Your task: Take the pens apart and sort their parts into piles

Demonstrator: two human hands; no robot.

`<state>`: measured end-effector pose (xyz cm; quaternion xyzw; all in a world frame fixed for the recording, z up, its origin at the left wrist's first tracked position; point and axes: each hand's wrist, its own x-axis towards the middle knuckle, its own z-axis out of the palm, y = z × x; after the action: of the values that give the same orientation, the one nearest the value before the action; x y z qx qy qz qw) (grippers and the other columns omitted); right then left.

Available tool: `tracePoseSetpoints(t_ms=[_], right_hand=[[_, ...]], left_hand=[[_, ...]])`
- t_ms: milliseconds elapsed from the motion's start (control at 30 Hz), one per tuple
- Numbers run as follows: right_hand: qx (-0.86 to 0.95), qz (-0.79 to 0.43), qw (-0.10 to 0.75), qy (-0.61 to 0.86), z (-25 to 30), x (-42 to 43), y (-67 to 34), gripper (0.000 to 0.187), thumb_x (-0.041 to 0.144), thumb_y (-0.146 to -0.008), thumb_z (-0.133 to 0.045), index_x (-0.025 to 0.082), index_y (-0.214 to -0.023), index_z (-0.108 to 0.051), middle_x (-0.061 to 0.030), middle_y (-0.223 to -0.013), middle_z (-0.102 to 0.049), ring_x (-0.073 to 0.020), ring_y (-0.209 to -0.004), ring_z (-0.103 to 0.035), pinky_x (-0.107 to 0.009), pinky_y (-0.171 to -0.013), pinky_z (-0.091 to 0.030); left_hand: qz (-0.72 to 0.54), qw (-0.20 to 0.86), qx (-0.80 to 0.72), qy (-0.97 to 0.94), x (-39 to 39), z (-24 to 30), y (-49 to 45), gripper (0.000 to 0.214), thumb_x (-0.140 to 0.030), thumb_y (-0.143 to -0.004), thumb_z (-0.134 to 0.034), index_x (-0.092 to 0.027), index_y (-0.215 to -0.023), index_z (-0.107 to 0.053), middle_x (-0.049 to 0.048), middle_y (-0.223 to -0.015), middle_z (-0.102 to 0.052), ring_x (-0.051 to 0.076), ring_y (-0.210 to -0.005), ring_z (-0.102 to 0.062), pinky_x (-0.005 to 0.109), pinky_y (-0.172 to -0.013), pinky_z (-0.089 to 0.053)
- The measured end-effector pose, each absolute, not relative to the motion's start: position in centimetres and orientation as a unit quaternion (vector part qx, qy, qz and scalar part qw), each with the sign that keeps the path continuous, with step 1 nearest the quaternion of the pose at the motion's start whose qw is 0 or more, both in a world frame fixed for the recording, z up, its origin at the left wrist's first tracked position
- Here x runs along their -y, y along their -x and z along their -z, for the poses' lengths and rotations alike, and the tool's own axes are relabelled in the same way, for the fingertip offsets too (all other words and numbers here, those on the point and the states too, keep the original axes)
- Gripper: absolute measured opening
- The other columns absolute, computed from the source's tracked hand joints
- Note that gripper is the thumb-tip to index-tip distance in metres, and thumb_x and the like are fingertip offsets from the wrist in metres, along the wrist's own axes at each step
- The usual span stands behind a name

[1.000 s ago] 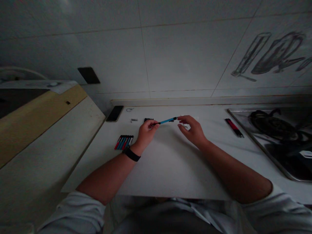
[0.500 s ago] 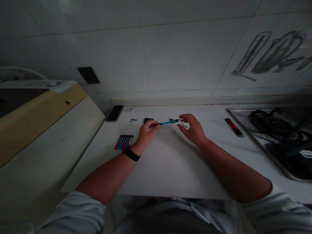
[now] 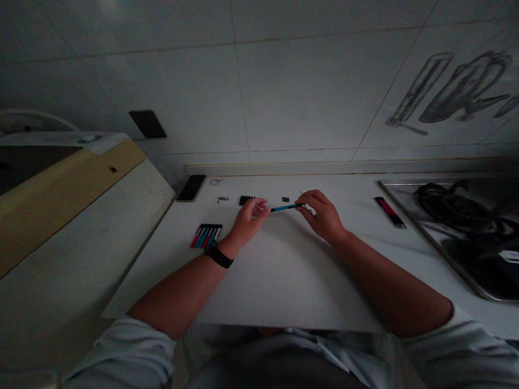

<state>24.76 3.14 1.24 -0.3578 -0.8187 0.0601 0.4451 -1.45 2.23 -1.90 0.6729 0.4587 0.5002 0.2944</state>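
Observation:
Between my two hands, above the white counter, a slim blue pen (image 3: pixel 285 207) with black ends lies nearly level. My left hand (image 3: pixel 249 220) is closed at its left end, thumb against the pen and fingers curled. At the right end, my right hand (image 3: pixel 322 216) pinches the black part between thumb and fingertips, which hide the tip. Just behind the left fingers sits a row of black pieces (image 3: pixel 245 200), partly covered. Small dark pieces (image 3: pixel 285 199) lie on the counter beyond the pen. Some pale bits behind the right fingers are too hidden to make out.
Several red and blue pen barrels (image 3: pixel 206 236) lie in a row left of my left wrist. Small metallic parts (image 3: pixel 223 199), a ring (image 3: pixel 215 182) and a phone (image 3: pixel 190 188) are further back. Red and black pens (image 3: pixel 390 212) lie beside the gas stove (image 3: pixel 450 216) at right.
My right hand has closed on the pen's right end, where its fingers were apart before. The pen has shifted slightly right, and the left fingers have curled differently at its left end.

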Motion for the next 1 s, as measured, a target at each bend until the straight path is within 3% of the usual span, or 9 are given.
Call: tracePoseSetpoints(t_ms=[100,200,300,367,567,700,767,867,1000], right_hand=[[0.810,-0.067,0.459,0.360,-1.40,-3.10,-24.76,0.018,0.036,-0.101,-0.059,0.027,-0.109,-0.073,-0.0115,-0.107,-0.068,-0.0282,-0.103,-0.066,-0.049,-0.093,-0.057],[0.805,-0.070,0.465,0.362,-1.43,-3.15,-24.83,0.017,0.036,-0.100,-0.060,0.028,-0.108,-0.073,-0.0112,-0.106,-0.068,-0.0281,-0.102,-0.066,-0.049,-0.093,-0.057],[0.802,-0.069,0.467,0.366,-1.38,-3.31,-24.96,0.016,0.035,-0.100,-0.061,0.028,-0.107,-0.073,-0.0106,-0.105,-0.068,-0.0278,-0.102,-0.066,-0.049,-0.093,-0.057],[0.801,-0.065,0.472,0.364,-1.37,-3.41,-25.04,0.015,0.034,-0.100,-0.062,0.028,-0.107,-0.073,-0.0104,-0.104,-0.068,-0.0274,-0.101,-0.066,-0.048,-0.092,-0.057],[0.802,-0.068,0.473,0.358,-1.40,-3.45,-25.08,0.014,0.033,-0.099,-0.062,0.028,-0.107,-0.073,-0.0105,-0.105,-0.068,-0.0274,-0.100,-0.066,-0.047,-0.091,-0.057],[0.802,-0.068,0.476,0.355,-1.31,-3.54,-25.12,0.014,0.034,-0.099,-0.062,0.028,-0.106,-0.073,-0.0101,-0.104,-0.068,-0.0273,-0.100,-0.066,-0.047,-0.090,-0.057],[0.803,-0.062,0.477,0.353,-1.29,-3.57,-25.14,0.014,0.033,-0.100,-0.062,0.027,-0.107,-0.073,-0.0099,-0.104,-0.068,-0.0271,-0.100,-0.066,-0.046,-0.091,-0.056],[0.805,-0.056,0.478,0.346,-1.32,-3.53,-25.13,0.014,0.032,-0.100,-0.062,0.027,-0.108,-0.073,-0.0099,-0.104,-0.067,-0.0264,-0.100,-0.066,-0.045,-0.090,-0.057],[0.811,-0.056,0.477,0.335,-1.34,-3.52,-25.07,0.013,0.032,-0.100,-0.063,0.026,-0.107,-0.072,-0.0100,-0.104,-0.067,-0.0254,-0.099,-0.066,-0.044,-0.089,-0.057]], left_hand=[[-0.476,0.277,-0.460,-0.697,-2.44,2.02,1.59,0.033,-0.046,-0.105,-0.050,-0.020,-0.101,-0.069,0.0079,-0.106,-0.068,0.020,-0.102,-0.064,0.036,-0.095,-0.052],[-0.460,0.270,-0.442,-0.721,-2.62,2.17,1.69,0.035,-0.046,-0.105,-0.048,-0.019,-0.089,-0.067,0.0068,-0.100,-0.065,0.020,-0.099,-0.063,0.036,-0.093,-0.052],[-0.478,0.288,-0.426,-0.712,-2.52,2.20,1.68,0.020,-0.039,-0.096,-0.066,-0.021,-0.103,-0.064,0.0071,-0.110,-0.065,0.019,-0.099,-0.064,0.034,-0.091,-0.054],[-0.489,0.296,-0.429,-0.700,-2.35,2.07,1.64,0.029,-0.037,-0.092,-0.072,-0.022,-0.114,-0.061,0.0083,-0.118,-0.064,0.018,-0.101,-0.064,0.034,-0.091,-0.054],[-0.478,0.268,-0.421,-0.723,-2.40,1.74,1.58,0.030,-0.039,-0.106,-0.046,-0.020,-0.096,-0.066,0.0086,-0.109,-0.064,0.020,-0.108,-0.062,0.038,-0.101,-0.051],[-0.481,0.298,-0.406,-0.718,-2.35,1.80,1.51,0.016,-0.035,-0.097,-0.064,-0.020,-0.101,-0.063,0.0088,-0.115,-0.062,0.020,-0.107,-0.063,0.037,-0.095,-0.054],[-0.489,0.312,-0.409,-0.705,-2.15,1.68,1.51,0.023,-0.034,-0.093,-0.070,-0.022,-0.110,-0.061,0.0090,-0.119,-0.062,0.020,-0.106,-0.064,0.036,-0.093,-0.055],[-0.481,0.310,-0.419,-0.705,-1.96,1.43,1.55,0.022,-0.040,-0.099,-0.061,-0.022,-0.110,-0.064,0.0089,-0.118,-0.064,0.020,-0.107,-0.063,0.036,-0.094,-0.054],[-0.485,0.285,-0.406,-0.720,-2.28,1.63,1.55,0.039,-0.051,-0.105,-0.047,-0.018,-0.098,-0.068,0.0099,-0.109,-0.065,0.022,-0.109,-0.062,0.039,-0.101,-0.051]])
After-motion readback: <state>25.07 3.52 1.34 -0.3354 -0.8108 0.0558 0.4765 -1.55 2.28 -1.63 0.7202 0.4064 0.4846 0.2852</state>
